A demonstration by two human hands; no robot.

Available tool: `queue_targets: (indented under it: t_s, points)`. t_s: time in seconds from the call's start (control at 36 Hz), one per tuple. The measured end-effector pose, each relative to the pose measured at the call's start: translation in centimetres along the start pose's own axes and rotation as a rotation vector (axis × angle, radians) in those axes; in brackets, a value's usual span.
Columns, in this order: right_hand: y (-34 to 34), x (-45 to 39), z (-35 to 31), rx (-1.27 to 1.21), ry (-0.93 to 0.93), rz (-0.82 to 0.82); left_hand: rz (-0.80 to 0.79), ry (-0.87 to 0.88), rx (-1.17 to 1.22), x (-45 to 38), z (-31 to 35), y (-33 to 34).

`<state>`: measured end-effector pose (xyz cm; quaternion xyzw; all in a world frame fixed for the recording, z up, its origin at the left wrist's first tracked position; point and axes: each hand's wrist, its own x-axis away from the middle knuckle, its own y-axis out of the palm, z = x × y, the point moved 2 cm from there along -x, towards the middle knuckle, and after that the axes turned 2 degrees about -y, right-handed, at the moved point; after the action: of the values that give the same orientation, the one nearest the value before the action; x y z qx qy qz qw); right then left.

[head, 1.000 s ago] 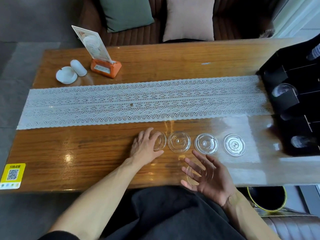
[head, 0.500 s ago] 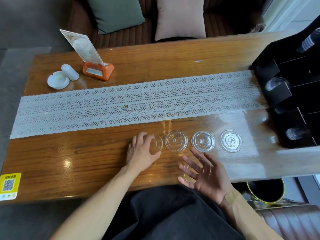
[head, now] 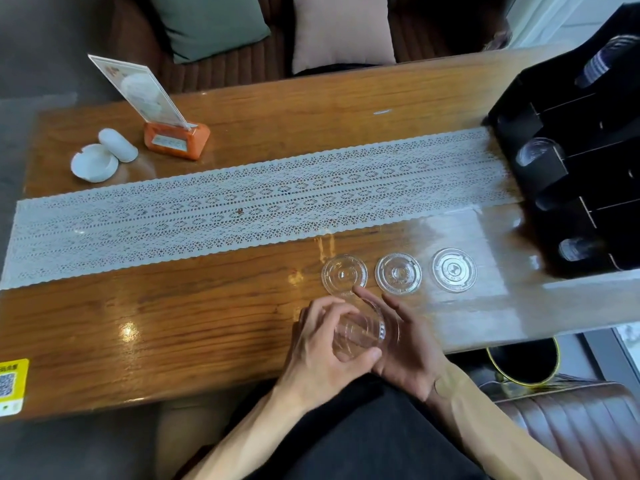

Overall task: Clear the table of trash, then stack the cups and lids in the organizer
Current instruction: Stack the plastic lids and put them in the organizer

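Three clear plastic lids lie in a row on the wooden table (head: 207, 323): a left lid (head: 344, 274), a middle lid (head: 398, 274) and a right lid (head: 454, 270). Just in front of them, my left hand (head: 322, 348) and my right hand (head: 408, 351) meet at the table's near edge. Between them they hold clear lids (head: 363, 332), the left hand's lid pressed onto the one lying in my right palm. The black organizer (head: 588, 161) stands at the right end, with clear cups (head: 535, 152) in its slots.
A white lace runner (head: 242, 209) crosses the table. At the far left stand an orange menu holder (head: 176, 138) and a white ashtray (head: 93, 162). A black bin with a gold rim (head: 523, 358) sits below the table's right edge. Cushions line the bench behind.
My left hand lifted the leftmost lid off the table and carried it right, onto the lid in my right hand. The row on the table went from several lids to three.
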<state>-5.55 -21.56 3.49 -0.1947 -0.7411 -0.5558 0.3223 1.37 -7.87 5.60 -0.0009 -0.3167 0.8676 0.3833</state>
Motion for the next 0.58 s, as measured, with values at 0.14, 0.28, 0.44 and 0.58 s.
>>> queue_targets:
  t_s: [0.14,0.28,0.44,0.58]
  points:
    - [1.1,0.1,0.1,-0.016,-0.02,-0.039,-0.001,0.021,0.021,0.4,0.8,0.5]
    - [1.8,0.4,0.3,-0.013,-0.043,-0.042,-0.002,0.018,0.013,0.2,1.0,0.2]
    - [2.4,0.5,0.3,0.011,-0.056,-0.041,0.062,0.036,-0.002,0.2,1.5,0.0]
    - [2.6,0.6,0.3,0.006,-0.055,-0.042,0.056,0.049,-0.014,0.3,1.6,-0.1]
